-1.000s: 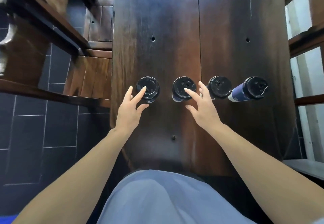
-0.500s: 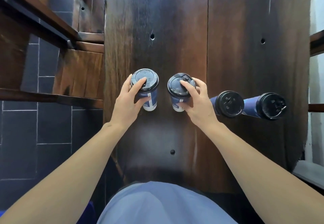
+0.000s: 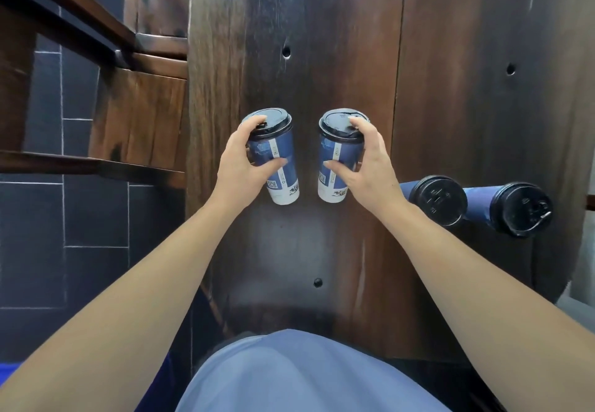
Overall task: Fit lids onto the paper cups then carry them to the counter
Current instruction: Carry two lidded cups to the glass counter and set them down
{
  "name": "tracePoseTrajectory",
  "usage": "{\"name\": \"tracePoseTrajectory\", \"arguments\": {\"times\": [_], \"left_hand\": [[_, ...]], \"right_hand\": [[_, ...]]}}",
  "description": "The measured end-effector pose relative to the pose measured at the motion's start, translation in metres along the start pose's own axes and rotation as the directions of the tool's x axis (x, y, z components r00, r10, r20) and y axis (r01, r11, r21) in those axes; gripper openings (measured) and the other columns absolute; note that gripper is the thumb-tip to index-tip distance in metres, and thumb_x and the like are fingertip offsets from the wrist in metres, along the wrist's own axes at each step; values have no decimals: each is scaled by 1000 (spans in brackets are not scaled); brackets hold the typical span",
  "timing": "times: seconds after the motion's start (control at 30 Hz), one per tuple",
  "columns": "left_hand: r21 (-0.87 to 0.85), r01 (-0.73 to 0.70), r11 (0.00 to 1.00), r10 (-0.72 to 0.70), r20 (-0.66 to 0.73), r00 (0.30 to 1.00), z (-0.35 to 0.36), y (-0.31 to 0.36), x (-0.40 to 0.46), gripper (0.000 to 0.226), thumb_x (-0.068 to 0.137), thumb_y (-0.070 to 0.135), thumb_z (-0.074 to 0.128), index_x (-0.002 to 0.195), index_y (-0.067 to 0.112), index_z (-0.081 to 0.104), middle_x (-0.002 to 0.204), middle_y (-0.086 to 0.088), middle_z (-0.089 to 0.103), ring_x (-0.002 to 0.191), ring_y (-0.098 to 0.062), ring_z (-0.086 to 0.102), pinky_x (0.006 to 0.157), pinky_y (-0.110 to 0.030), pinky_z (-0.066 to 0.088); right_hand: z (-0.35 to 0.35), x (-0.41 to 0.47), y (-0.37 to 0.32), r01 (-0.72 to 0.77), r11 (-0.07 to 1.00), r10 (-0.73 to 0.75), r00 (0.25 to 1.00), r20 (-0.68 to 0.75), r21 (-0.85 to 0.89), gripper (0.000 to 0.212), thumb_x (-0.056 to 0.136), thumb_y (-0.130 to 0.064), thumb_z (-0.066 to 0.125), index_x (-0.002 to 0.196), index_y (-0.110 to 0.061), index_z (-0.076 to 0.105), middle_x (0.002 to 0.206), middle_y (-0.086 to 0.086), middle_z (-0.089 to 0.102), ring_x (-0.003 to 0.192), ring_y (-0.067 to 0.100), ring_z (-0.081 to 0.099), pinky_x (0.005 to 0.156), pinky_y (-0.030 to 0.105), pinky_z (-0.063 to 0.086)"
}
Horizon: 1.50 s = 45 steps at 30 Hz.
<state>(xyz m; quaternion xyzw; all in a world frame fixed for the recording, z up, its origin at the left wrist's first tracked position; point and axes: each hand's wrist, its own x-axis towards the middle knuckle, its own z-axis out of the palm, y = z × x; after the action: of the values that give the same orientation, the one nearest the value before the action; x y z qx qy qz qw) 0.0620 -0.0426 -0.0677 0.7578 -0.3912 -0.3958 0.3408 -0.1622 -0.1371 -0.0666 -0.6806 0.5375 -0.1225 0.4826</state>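
Observation:
Two blue-and-white paper cups with black lids are raised above the dark wooden table (image 3: 322, 41). My left hand (image 3: 240, 163) grips the left cup (image 3: 280, 160) around its side, index finger resting on the lid. My right hand (image 3: 367, 160) grips the right cup (image 3: 331, 166) the same way, a finger on its lid. Both held cups are upright and slightly apart. Two more lidded blue cups (image 3: 439, 200) (image 3: 521, 208) stand on the table to the right of my right wrist.
A wooden bench or chair (image 3: 138, 121) stands left of the table over dark floor tiles (image 3: 38, 218). The table's right edge curves in close to the far right cup. My blue clothing (image 3: 289, 376) fills the bottom of the view.
Both hands closed around the two left cups and lifted them off the table, up and towards me. The other two cups stayed where they stood.

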Motion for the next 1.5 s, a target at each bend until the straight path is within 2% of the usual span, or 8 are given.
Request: {"name": "tracePoseTrajectory", "arguments": {"times": [0.17, 0.33, 0.67, 0.8, 0.93, 1.2, 1.37, 1.5], "left_hand": [[-38, -20, 999, 20, -13, 1000, 0, 9, -11, 71, 85, 8, 84, 145, 21, 48, 150, 4, 52, 130, -7, 52, 95, -7, 49], [-49, -62, 997, 61, -25, 998, -12, 23, -32, 71, 85, 9, 85, 144, 21, 48, 150, 2, 52, 134, -16, 53, 103, -26, 55], [-172, -169, 970, 139, -172, 975, -41, 54, -134, 75, 80, 9, 88, 143, 20, 48, 145, 1, 55, 131, -23, 57, 98, -41, 60], [-220, -201, 954, 150, -230, 962, -50, 63, -193, 77, 77, 14, 88, 142, 22, 49, 144, 2, 56, 131, -23, 58, 98, -41, 60], [-260, -204, 944, 143, -235, 962, -55, 65, -244, 79, 75, 9, 90, 141, 25, 50, 142, 6, 59, 128, -22, 61, 96, -46, 61], [-315, -261, 913, 149, -338, 929, -81, 75, -311, 70, 81, -6, 83, 138, 22, 53, 134, 12, 63, 116, -7, 67, 90, -22, 58], [-258, -305, 917, 171, -436, 883, -120, 65, -335, 69, 79, -1, 87, 133, 29, 58, 141, 1, 59, 124, -21, 63, 102, -35, 56], [-265, -315, 911, 163, -470, 867, -160, 51, -358, 69, 78, -2, 87, 132, 31, 59, 138, 3, 62, 125, -25, 64, 100, -40, 59]], "right_hand": [[-3, -6, -5, -13, 1000, 13, 1000, -6, 26, 79, 87, -16, 81, 147, -31, 33, 149, 3, 42, 133, 16, 50, 108, 38, 53], [-15, -22, -26, 61, 995, -58, 997, -51, 74, 80, 82, -21, 85, 143, -34, 35, 144, -1, 49, 126, 17, 56, 102, 44, 56], [-36, -105, -72, 275, 948, -263, 960, -97, 157, 75, 83, -13, 85, 139, -21, 37, 141, 5, 51, 119, 20, 60, 91, 24, 58], [-33, -144, -77, 311, 922, -320, 947, 3, 231, 73, 86, -11, 81, 140, -27, 35, 143, 7, 52, 116, 21, 64, 84, 18, 57], [-32, -175, -91, 386, 889, -424, 897, 125, 245, 75, 87, -11, 80, 142, -34, 34, 145, 5, 53, 119, 24, 64, 91, 33, 61], [-21, -213, -151, 486, 823, -559, 787, 262, 294, 76, 86, -5, 80, 143, -32, 37, 142, -1, 54, 112, 6, 65, 83, 29, 63], [1, -231, -193, 529, 789, -609, 743, 279, 313, 74, 86, -4, 80, 139, -35, 39, 138, -6, 58, 107, 5, 68, 75, 26, 62], [33, -243, -225, 551, 772, -633, 711, 307, 317, 74, 85, -4, 81, 137, -38, 40, 137, -4, 61, 107, 9, 70, 77, 28, 63]]}}
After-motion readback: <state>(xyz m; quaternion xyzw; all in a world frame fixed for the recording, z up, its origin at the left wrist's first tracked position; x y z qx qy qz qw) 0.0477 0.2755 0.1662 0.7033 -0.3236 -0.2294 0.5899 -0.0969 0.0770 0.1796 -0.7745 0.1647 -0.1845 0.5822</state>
